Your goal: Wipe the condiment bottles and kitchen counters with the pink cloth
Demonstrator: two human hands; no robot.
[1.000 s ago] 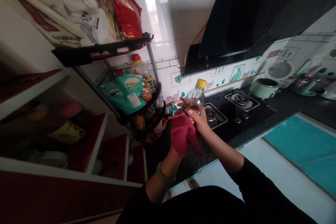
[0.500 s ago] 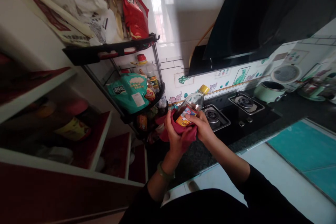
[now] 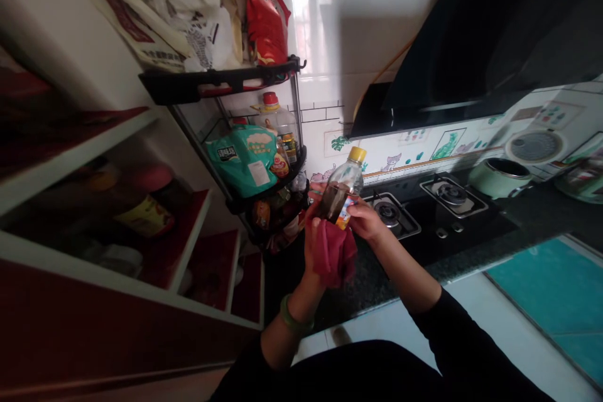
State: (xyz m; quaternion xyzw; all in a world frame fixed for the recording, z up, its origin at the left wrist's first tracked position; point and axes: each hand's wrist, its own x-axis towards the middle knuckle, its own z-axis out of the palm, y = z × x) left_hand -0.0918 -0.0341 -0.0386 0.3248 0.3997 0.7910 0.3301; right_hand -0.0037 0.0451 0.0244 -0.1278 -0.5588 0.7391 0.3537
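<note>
A clear bottle with a yellow cap and dark liquid is held slightly tilted above the dark counter. My right hand grips its lower part at the label. My left hand is wrapped in a dark red cloth and pressed against the bottle's base and side. A green bangle sits on my left wrist.
A black tiered rack at the left holds bags, a teal packet and an oil bottle. Red-lined shelves stand further left. A gas stove, a range hood and a green pot are to the right.
The bottle was tipped over against the cloth half a second ago and now stands nearer upright. My left hand with the cloth slid from under it to its lower side. The view shifted left.
</note>
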